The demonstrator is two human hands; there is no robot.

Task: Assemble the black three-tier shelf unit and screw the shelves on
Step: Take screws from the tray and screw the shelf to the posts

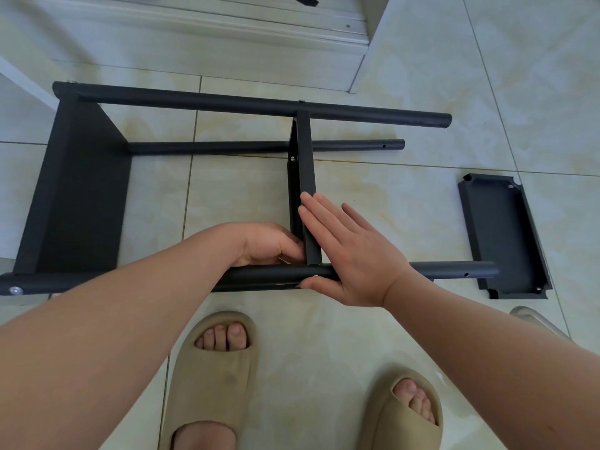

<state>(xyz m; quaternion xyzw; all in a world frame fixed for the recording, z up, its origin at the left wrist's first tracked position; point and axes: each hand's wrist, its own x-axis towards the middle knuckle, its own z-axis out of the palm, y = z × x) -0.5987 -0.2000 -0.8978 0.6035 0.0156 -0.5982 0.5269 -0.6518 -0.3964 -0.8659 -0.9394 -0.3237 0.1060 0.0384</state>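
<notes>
Black shelf unit [194, 151] lay on its side on the pale tiled floor [406, 76], poles running L–R across the view. End shelf [81, 190] was fixed at the L end, standing on edge betw. the far pole [227, 103] and the near pole [422, 270]. A lower rear pole [211, 147] lay close to the floor behind. Mid shelf [305, 157] also stood on edge, spanning from far pole to near pole about halfway along, w/ a small screw head showing on its L face. Third shelf, the loose shelf [503, 235], lay flat on the floor, open side up, just beyond the R ends of the poles and apart from the frame. Left hand [266, 245] sat in the corner where mid shelf met near pole, fingers curled in against the shelf's L side; couldn't tell if it gripped anything there. Right hand [350, 254] was flat and released, straight fingers pressed along the R side of mid shelf, thumb under the near pole beside a screw [315, 277]. Another screw head showed at the near pole's L end. Near pole's R end had an unfilled hole. Both feet in beige slippers [214, 378] stood at the bottom of view, near the frame.
</notes>
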